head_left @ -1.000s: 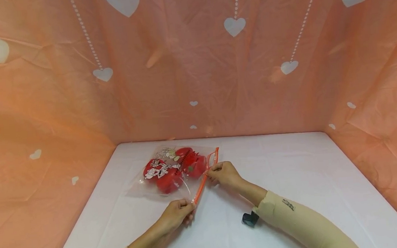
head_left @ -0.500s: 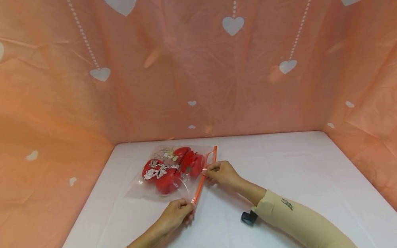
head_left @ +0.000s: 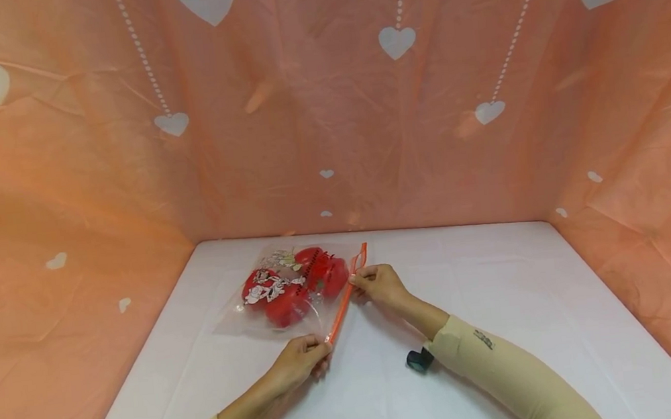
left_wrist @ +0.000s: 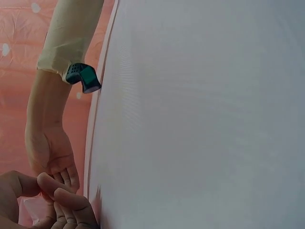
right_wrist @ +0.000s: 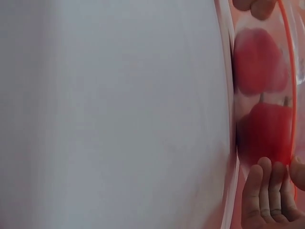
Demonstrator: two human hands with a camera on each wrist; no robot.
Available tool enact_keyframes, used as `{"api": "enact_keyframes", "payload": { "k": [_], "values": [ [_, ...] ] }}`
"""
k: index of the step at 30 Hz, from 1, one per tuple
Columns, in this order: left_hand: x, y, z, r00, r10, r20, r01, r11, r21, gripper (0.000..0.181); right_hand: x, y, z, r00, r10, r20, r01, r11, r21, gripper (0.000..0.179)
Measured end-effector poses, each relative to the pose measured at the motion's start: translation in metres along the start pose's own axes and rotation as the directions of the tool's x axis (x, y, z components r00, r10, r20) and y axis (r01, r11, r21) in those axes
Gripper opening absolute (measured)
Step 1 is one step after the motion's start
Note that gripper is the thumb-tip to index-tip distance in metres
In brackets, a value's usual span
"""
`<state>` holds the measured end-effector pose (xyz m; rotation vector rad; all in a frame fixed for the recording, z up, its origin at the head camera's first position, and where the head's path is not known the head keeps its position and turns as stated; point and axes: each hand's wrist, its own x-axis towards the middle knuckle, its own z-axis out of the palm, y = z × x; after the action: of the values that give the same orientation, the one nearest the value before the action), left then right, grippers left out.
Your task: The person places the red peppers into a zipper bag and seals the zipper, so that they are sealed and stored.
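Observation:
A clear zip bag (head_left: 230,317) with printed cartoon figures lies on the white table, its orange zip edge (head_left: 340,318) facing right. Inside are several red bell peppers (head_left: 287,306); stems show on two peppers (right_wrist: 267,131) in the right wrist view. My left hand (head_left: 297,363) pinches the near end of the orange edge between thumb and fingers. Farther along that edge, my right hand (head_left: 382,287) pinches the strip with thumb and index finger. Beyond the right fingertips the two orange strips stand apart in a small loop. In the left wrist view the bag is mostly hidden behind my left fingers (left_wrist: 71,199).
A white cloth covers the table (head_left: 471,291). An orange curtain (head_left: 349,100) with white hearts hangs behind and at both sides. A small black wrist device (head_left: 419,360) sits under the right sleeve cuff.
My right hand has shifted slightly along the orange edge toward its far end. My left hand keeps its grip at the near end, and the bag has barely moved.

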<state>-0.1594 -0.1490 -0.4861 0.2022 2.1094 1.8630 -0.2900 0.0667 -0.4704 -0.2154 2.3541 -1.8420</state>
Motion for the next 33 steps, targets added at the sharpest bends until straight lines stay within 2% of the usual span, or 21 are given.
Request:
{"api": "enact_keyframes", "payload": {
  "k": [8,14,21,33],
  "values": [
    [0.004,-0.004,0.001,1.0,0.004,-0.011,-0.004,1.0,0.012,0.025,0.013,0.0,-0.004,0.999,-0.016,-0.031,0.017,1.0,0.008,0.018],
    [0.005,-0.004,0.001,1.0,0.018,-0.011,-0.018,0.999,0.03,0.023,0.023,-0.001,-0.006,0.998,0.009,-0.06,-0.006,0.999,0.046,0.02],
    [0.005,-0.006,0.002,0.998,0.056,0.014,-0.056,0.996,0.069,0.025,0.038,0.0,-0.018,0.994,0.005,-0.109,0.0,0.999,0.05,0.024],
    [0.004,-0.009,0.002,0.998,0.056,0.0,-0.056,0.996,0.072,0.023,0.059,0.003,-0.03,0.987,0.028,-0.161,-0.02,0.998,0.054,0.024]
  ]
}}
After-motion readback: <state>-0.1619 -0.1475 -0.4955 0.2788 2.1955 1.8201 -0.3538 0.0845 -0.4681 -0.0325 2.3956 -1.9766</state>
